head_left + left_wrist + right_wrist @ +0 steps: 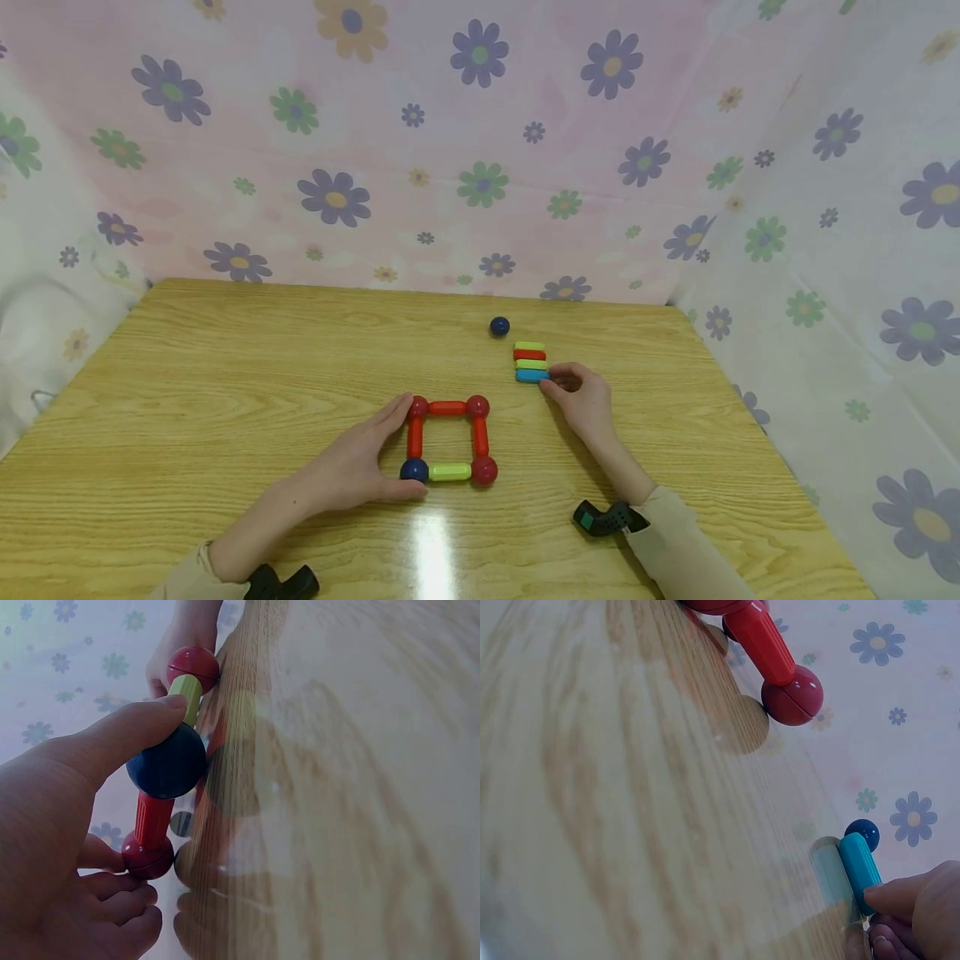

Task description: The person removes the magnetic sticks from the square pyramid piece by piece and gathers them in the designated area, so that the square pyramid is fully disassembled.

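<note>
A square of magnetic rods and balls [447, 408] lies on the table, with three red rods, one yellow-green rod, three red balls and a dark blue ball [166, 761]. My left hand [352, 462] holds its left side between thumb and fingers. The thumb lies over the blue ball, and the fingers touch the far red ball [148, 855]. My right hand [588, 404] pinches the right end of a blue rod [861, 871]. That rod is the nearest in a short row with a red rod [529, 355] and two yellow-green rods [529, 346].
A loose dark blue ball [499, 327] sits beyond the row of rods. The wooden table [262, 358] meets a flowered cloth [420, 167] at its back and sides. Each wrist wears a black device [609, 518].
</note>
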The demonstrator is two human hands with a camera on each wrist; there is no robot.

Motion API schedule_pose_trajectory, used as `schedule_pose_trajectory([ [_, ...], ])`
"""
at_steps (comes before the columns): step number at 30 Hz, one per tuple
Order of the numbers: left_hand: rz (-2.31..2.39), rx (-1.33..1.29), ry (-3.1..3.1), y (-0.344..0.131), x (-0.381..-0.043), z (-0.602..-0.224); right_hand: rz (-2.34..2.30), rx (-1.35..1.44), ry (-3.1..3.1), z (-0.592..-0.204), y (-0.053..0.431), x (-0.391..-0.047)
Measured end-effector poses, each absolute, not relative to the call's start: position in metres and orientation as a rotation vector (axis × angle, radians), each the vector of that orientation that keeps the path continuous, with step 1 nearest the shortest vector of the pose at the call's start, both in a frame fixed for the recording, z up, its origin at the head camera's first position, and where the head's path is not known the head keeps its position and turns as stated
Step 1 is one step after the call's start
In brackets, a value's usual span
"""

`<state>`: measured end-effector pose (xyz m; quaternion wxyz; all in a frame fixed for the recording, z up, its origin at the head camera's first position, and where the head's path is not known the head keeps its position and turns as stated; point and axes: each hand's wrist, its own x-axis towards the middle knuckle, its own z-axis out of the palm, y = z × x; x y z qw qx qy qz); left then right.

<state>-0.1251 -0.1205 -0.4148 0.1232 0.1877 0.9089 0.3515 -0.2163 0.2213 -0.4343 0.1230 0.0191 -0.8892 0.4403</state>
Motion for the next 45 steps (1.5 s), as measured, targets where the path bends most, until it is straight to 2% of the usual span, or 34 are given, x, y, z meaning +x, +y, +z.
schedule_pose_trajectory([
  [9, 1.035, 0.545, 2.640, -0.120, -0.125, -0.414, 1.335, 0.094, -2.543, -0.423, 0.213, -0.208],
  [18, 1.033, 0.539, 2.642, -0.120, -0.125, -0.414, 1.394, 0.356, -2.667, -0.416, 0.187, -0.194],
  [27, 1.021, 0.539, 2.651, -0.121, -0.126, -0.415, 1.570, 0.590, -2.835, -0.421, 0.163, -0.200],
  [37, 1.032, 0.540, 2.644, -0.120, -0.126, -0.414, 1.298, 0.690, -2.907, -0.423, 0.142, -0.202],
  [45, 1.032, 0.535, 2.645, -0.120, -0.125, -0.413, 1.328, 0.716, -2.810, -0.429, 0.140, -0.200],
])
